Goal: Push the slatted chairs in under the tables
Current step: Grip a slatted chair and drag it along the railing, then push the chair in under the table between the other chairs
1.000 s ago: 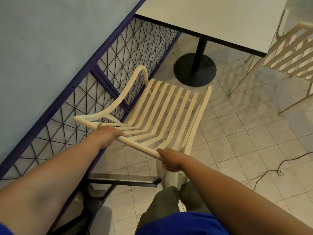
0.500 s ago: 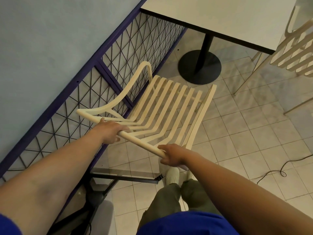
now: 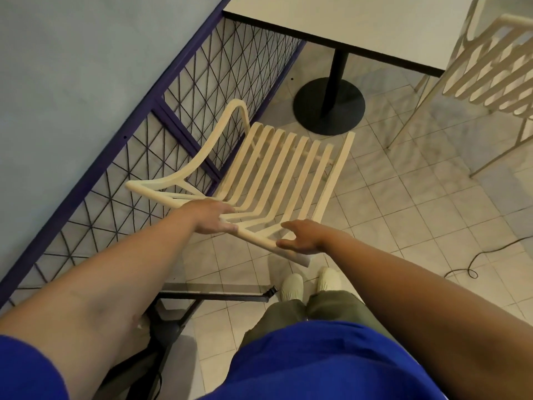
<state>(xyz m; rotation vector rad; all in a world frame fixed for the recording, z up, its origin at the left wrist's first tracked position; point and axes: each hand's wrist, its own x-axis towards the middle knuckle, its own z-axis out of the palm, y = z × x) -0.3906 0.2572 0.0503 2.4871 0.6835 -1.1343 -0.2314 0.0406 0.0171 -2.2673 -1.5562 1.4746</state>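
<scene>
Grip has gone from the slatted chair [image 3: 284,171]. Half a second ago both hands were curled round the top rail of its back; now the fingers are straight. The left hand [image 3: 212,217] lies flat across the rail. The right hand [image 3: 302,236] is spread beside the rail's right end, thumb at the wood, though I cannot tell whether the palm touches it. The hands are well apart and clamp nothing.

The chair stands on the tiled floor with its seat pointing at the table, its front edge near the black pedestal base [image 3: 328,106], closer than a second ago. In this view the seat lies short of the tabletop [image 3: 360,21] and its near edge, so I judge the push is either just ending or changing to flat palms. A little more travel looks possible before seat meets pedestal.

On the left the armrest runs just beside the wire mesh fence [image 3: 178,111], leaving little sideways room. Open tile lies to the right, with a second slatted chair [image 3: 490,62] by the tabletop's right corner, apparently not yet pushed in. A cable [image 3: 473,264] trails on the floor, well clear.
</scene>
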